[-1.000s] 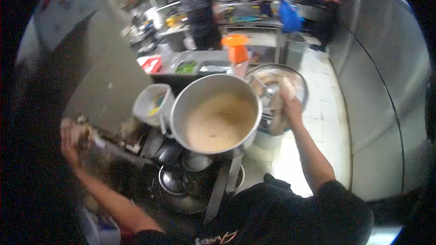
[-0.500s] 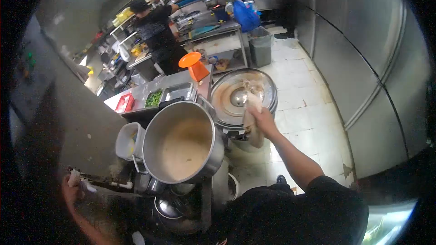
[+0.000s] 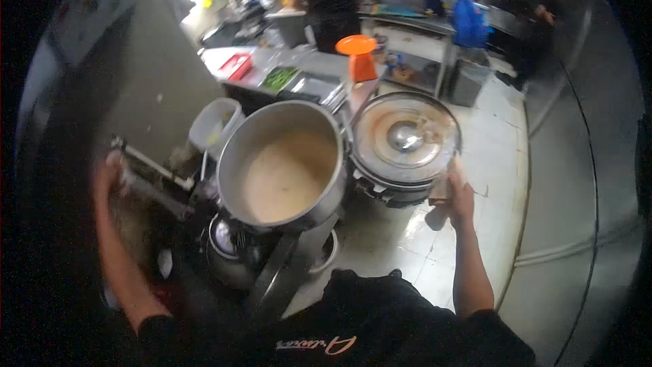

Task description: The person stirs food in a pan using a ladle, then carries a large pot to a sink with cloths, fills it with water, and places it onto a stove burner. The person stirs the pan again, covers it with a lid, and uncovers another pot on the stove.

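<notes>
My right hand (image 3: 462, 198) is closed on a brownish cloth (image 3: 440, 194), beside the right edge of a large round metal lid (image 3: 380, 156). The lid covers a wide container, and brownish residue streaks its top. At the far left, my left hand (image 3: 107, 175) is closed near the end of a pipe (image 3: 159, 166) by the wall. Something pale shows at its fingers, too blurred to name. Between my hands stands a big metal pot (image 3: 231, 163), tilted in view, with cloudy beige liquid (image 3: 285, 180) inside.
A translucent plastic tub (image 3: 212, 122) sits left of the pot. Behind are a tray of chopped greens (image 3: 280, 78), a red container (image 3: 236, 66) and an orange scale (image 3: 360, 61). Two people stand farther back. A grey bin (image 3: 468, 81) is beside the tiled floor.
My view has turned and shifted. My right hand, with the cloth, has moved from over the lid to its right edge. My left hand stays by the pipe.
</notes>
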{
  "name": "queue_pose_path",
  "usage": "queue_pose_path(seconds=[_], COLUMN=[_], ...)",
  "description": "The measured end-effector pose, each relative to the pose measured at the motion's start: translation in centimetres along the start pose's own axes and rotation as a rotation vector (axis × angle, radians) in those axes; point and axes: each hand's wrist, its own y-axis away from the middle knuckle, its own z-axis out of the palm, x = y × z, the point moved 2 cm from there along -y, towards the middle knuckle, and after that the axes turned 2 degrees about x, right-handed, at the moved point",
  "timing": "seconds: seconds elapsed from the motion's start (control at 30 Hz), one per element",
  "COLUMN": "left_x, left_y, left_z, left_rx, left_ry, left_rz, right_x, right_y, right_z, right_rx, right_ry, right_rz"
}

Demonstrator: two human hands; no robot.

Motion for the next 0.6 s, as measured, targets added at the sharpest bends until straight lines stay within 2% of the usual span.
queue_pose_path(seconds=[0.1, 0.17, 0.23, 0.3, 0.37, 0.4, 0.47, 0.5, 0.6], left_x=[1.3, -2.3, -5.3, -5.1, -4.5, -4.2, -5.0, -5.4, -4.8], left_y=[2.4, 0.1, 0.0, 1.1, 2.0, 2.0, 1.0, 0.8, 2.3], left_z=[-1.1, 1.4, 2.5, 1.7, 0.0, -0.2, 0.9, 1.1, 0.8], left_rx=[0.128, 0.229, 0.335, 0.457, 0.430, 0.420, 0.468, 0.491, 0.469], left_ry=[0.273, 0.164, 0.026, -0.114, -0.097, -0.083, -0.050, -0.041, 0.430], left_rz=[0.120, 0.286, 0.434, 0.581, 0.658, 0.702, 0.762, 0.789, 0.523], right_x=[0.5, 0.5, 0.3, 0.0, 0.0, 0.2, -1.0, -1.9, -3.8], right_y=[-0.3, -0.5, -0.4, -1.2, -2.4, -3.1, -3.9, -3.7, -3.0], right_z=[1.2, 2.5, 5.0, 7.1, 8.9, 10.0, 12.0, 13.4, 16.7], right_rx=[-0.054, -0.074, -0.154, -0.228, -0.301, -0.192, -0.258, -0.298, -0.295], right_ry=[0.036, 0.151, 0.072, 0.042, 0.052, 0.076, 0.112, 0.127, 0.074], right_rz=[0.036, 0.060, 0.066, 0.056, 0.031, 0.056, -0.005, -0.032, -0.052])
